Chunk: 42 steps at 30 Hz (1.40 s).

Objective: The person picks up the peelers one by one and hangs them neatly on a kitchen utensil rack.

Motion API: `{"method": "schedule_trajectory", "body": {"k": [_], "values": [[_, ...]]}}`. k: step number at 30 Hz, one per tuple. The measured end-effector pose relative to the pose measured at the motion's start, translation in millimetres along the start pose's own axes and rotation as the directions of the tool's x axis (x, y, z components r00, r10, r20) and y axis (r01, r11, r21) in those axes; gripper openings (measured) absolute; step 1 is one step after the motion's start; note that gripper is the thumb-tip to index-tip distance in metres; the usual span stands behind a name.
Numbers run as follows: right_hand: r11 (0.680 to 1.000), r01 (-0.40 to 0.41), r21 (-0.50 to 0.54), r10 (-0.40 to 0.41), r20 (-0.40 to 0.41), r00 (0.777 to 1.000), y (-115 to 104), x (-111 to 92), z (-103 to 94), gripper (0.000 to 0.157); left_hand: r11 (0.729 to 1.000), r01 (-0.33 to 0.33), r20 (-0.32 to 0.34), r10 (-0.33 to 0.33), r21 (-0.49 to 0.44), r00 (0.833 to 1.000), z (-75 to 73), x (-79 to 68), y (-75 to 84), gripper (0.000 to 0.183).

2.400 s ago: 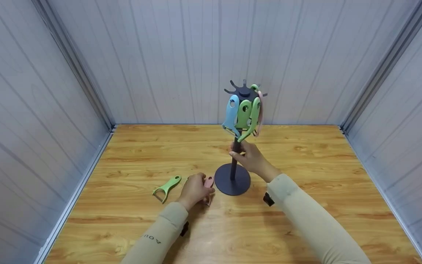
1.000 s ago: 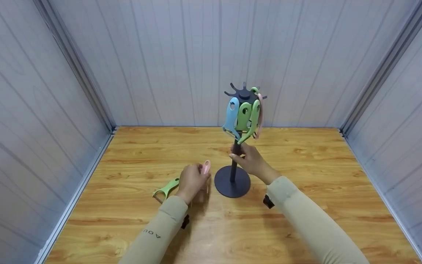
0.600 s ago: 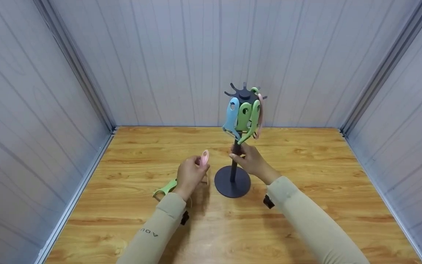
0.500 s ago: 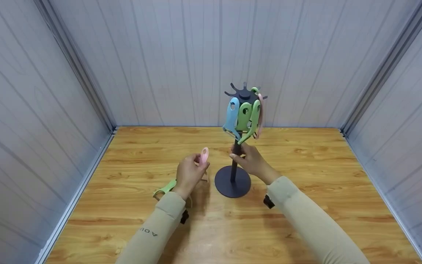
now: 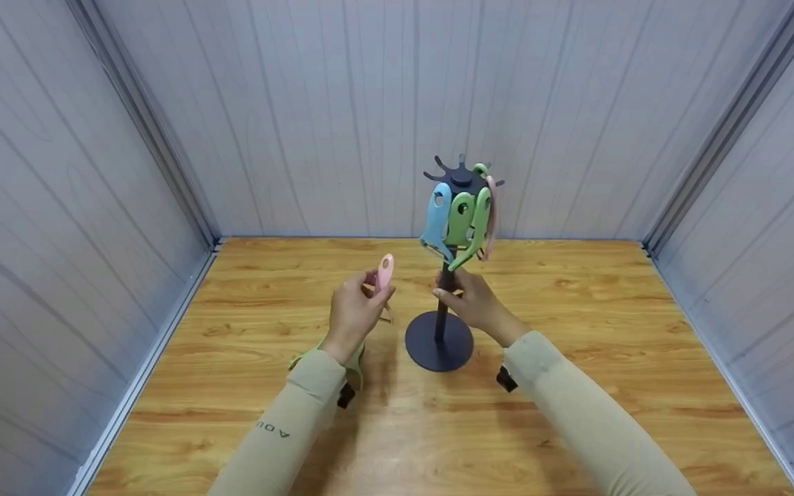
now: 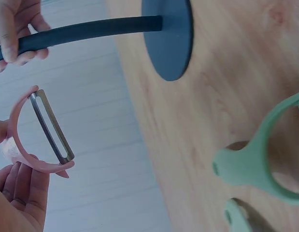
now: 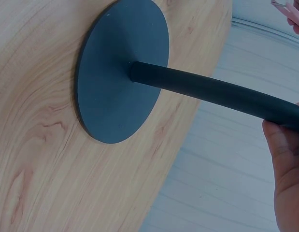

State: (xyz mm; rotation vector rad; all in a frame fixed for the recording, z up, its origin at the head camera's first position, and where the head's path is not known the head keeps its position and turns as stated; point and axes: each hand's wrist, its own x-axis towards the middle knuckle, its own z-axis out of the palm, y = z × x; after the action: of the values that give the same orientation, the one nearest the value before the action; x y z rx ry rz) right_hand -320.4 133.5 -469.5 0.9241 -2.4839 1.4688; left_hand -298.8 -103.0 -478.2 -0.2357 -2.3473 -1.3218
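My left hand (image 5: pixel 354 308) pinches a pink peeler (image 5: pixel 384 272) by its handle, raised above the table with the hole end up. In the left wrist view the metal blade (image 6: pixel 51 126) of that peeler faces away from the fingers. My right hand (image 5: pixel 476 303) grips the black pole (image 7: pixel 212 93) of a rotating utensil stand below its hooks. From the hooked top (image 5: pixel 461 178) hang a blue peeler (image 5: pixel 436 220), several green peelers (image 5: pixel 460 219) and a pink one (image 5: pixel 491 224) at the right side. The hooks at the back left carry nothing.
Two green peelers (image 6: pixel 258 164) lie on the wooden table (image 5: pixel 245 331), partly hidden under my left forearm in the head view. The stand's round base (image 5: pixel 438 342) rests on the table right of them. Pale panel walls (image 5: pixel 314 124) enclose the back and sides.
My left hand has picked the pink peeler up off the table and carried it upward and forward, its handle now pointing up. The right hand keeps its grip on the pole.
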Motion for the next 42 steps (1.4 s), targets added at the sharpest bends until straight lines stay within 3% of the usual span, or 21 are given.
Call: {"method": "schedule_trajectory", "body": {"k": [6,13,19,22,29,37,42], "values": [[0.999,-0.033,0.025,0.033,-0.001,0.999,17.3,1.3,1.9,0.016,0.998,-0.049,-0.027,0.048,-0.031,0.998,-6.6,8.4,10.4,0.038],[1.000,-0.022,0.021,0.022,0.013,1.000,16.1,1.3,1.9,0.015,0.990,-0.131,-0.058,0.128,-0.058,0.990,-15.2,18.3,23.2,0.036],[0.999,-0.001,-0.036,0.000,-0.029,1.000,14.8,1.3,7.0,0.017,0.970,-0.219,-0.085,0.211,-0.103,0.974,-23.3,28.0,37.1,0.036],[0.999,0.018,-0.034,-0.020,-0.048,0.999,16.0,1.8,8.3,0.016,0.965,-0.238,-0.092,0.229,-0.108,0.969,-27.9,32.9,42.9,0.036],[1.000,0.012,-0.027,-0.012,0.006,1.000,18.2,2.9,3.3,0.012,0.957,-0.262,-0.107,0.250,-0.127,0.962,-38.8,42.9,54.4,0.039],[0.998,0.066,-0.017,-0.066,0.013,0.998,20.8,4.0,-0.2,0.010,0.925,-0.352,-0.133,0.335,-0.143,0.933,-45.2,53.6,73.0,0.038],[0.999,0.045,-0.017,-0.044,0.022,0.999,20.6,3.7,-0.2,0.014,0.921,-0.357,-0.137,0.338,-0.157,0.931,-48.0,55.8,86.8,0.039]]}}
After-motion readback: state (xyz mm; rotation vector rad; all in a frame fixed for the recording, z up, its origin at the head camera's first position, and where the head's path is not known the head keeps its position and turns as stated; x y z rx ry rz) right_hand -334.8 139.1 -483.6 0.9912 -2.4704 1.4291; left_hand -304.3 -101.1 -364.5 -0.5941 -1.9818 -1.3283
